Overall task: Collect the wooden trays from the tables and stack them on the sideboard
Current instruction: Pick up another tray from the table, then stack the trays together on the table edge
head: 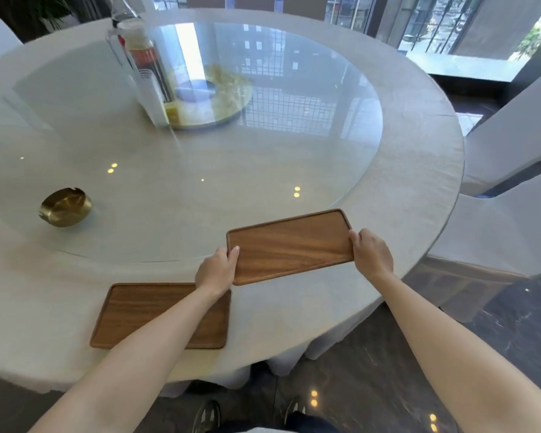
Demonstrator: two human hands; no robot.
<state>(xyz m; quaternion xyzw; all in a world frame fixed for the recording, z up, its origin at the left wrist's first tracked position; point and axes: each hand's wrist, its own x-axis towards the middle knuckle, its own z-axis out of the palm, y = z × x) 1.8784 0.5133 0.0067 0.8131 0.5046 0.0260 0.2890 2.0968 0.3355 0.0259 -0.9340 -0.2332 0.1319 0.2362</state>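
A rectangular wooden tray (291, 245) is at the near right edge of the round table, gripped at both short ends. My left hand (217, 270) holds its left end, thumb over the rim. My right hand (370, 253) holds its right end. Whether it rests on the cloth or is slightly raised, I cannot tell. A second wooden tray (138, 310) lies flat on the tablecloth nearer to me and to the left, partly hidden under my left forearm. No sideboard is in view.
The round table (419, 151) has a white cloth and a large glass turntable (263, 157). A brass ashtray (65, 207) sits at the left, a clear holder with bottles (141, 64) further back. White-covered chairs (512, 220) stand to the right. Dark floor lies below.
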